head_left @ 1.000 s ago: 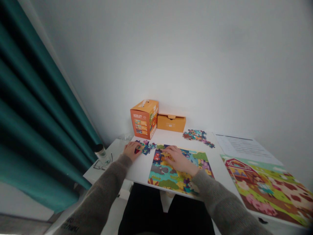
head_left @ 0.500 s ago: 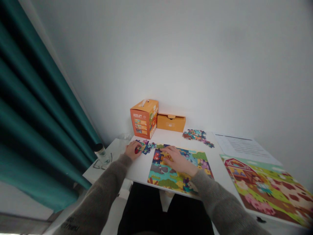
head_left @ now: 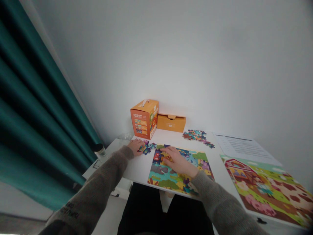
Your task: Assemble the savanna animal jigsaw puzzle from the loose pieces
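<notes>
My left hand (head_left: 136, 147) lies palm down on the left edge of a small heap of loose jigsaw pieces (head_left: 147, 147), its fingers stretched out over some of them. No piece shows in its grip, though the fingertips cover part of the heap. My right hand (head_left: 176, 159) rests on the colourful animal jigsaw puzzle (head_left: 168, 174), fingers extended and thumb apart, near its upper left part. A hippo and green bushes show on this puzzle. The area under the right palm is hidden.
An orange puzzle box (head_left: 144, 119) and a low orange box (head_left: 171, 123) stand against the wall. More loose pieces (head_left: 195, 134) lie at the back. A farm puzzle (head_left: 266, 189) and printed sheets (head_left: 242, 147) are on the right. A dark-lidded jar (head_left: 99, 150) stands left.
My left hand has shifted slightly and flattened, with its fingers reaching further over the heap. The red piece by its fingers no longer shows. My right hand stays nearly still.
</notes>
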Motion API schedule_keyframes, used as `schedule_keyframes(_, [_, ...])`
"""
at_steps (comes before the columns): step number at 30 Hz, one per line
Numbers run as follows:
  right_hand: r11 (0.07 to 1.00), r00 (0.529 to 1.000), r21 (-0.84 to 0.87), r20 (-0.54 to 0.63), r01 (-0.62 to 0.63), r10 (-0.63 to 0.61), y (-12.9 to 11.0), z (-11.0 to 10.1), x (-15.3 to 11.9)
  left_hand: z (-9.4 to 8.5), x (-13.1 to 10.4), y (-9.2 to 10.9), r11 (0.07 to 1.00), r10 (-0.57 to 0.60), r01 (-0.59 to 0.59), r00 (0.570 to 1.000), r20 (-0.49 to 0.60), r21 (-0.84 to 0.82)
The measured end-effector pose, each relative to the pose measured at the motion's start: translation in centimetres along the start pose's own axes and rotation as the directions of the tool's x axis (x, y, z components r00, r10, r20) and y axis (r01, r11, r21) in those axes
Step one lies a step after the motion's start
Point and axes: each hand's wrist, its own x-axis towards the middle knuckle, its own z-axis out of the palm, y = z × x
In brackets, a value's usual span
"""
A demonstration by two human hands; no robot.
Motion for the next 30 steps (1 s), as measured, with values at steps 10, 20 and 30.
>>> schedule_keyframes(10, [0.998, 0.999, 0.035, -0.001, -0.044, 0.044, -0.7, -0.7, 0.1, -1.2, 0.4, 1.2, 0.935, 0.027, -0.071, 0.991, -0.130, -0.346])
schedule_keyframes(20, [0.502, 0.939, 0.815, 0.139, -0.289, 0.315, -2.6, 0.9, 1.1, -2.3, -0.9, 10.2, 0.122, 0.027, -0.269, 0.963, -0.268, -0.955])
schedule_keyframes(30, [0.791, 0.944, 0.577, -0.099, -0.202, 0.314, -3.1, -0.8, 0.2, -1.5, -2.2, 12.9, 0.192, -0.100, -0.261, 0.954, -0.283, -0.946])
